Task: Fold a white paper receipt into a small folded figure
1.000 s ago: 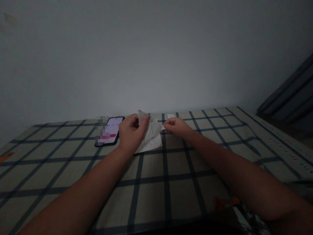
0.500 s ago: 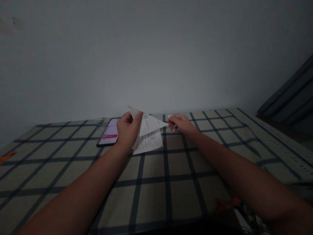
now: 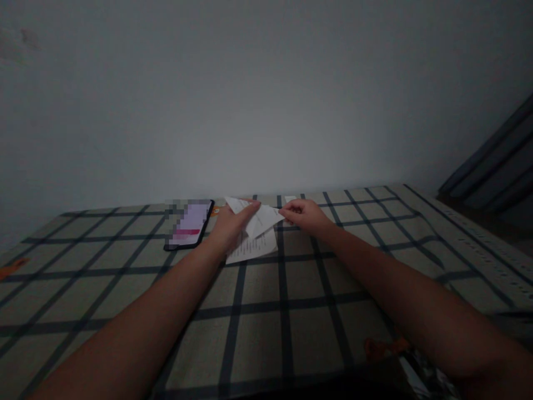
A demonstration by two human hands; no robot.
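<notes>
A folded sheet of white paper (image 3: 259,221) with pointed corners is held up between both hands. My left hand (image 3: 234,222) grips its left part, the thumb lying on top and the other fingers mostly hidden behind. At the right-hand point of the paper, my right hand (image 3: 306,214) pinches the tip between thumb and fingertips. Beneath the folded piece, a printed sheet (image 3: 254,248) lies flat on the checked cloth (image 3: 258,339), partly covered by the paper and my left hand.
A phone (image 3: 191,225) with a lit screen, partly blurred out, lies left of my left hand. Behind my right hand shows a small white piece (image 3: 290,198). A pale wall (image 3: 266,100) rises behind the cloth, and dark striped fabric (image 3: 495,150) hangs at right.
My left hand has moved right and slightly down along the folded paper, its thumb nearer the right point. The paper sits a little lower, and more of the phone shows.
</notes>
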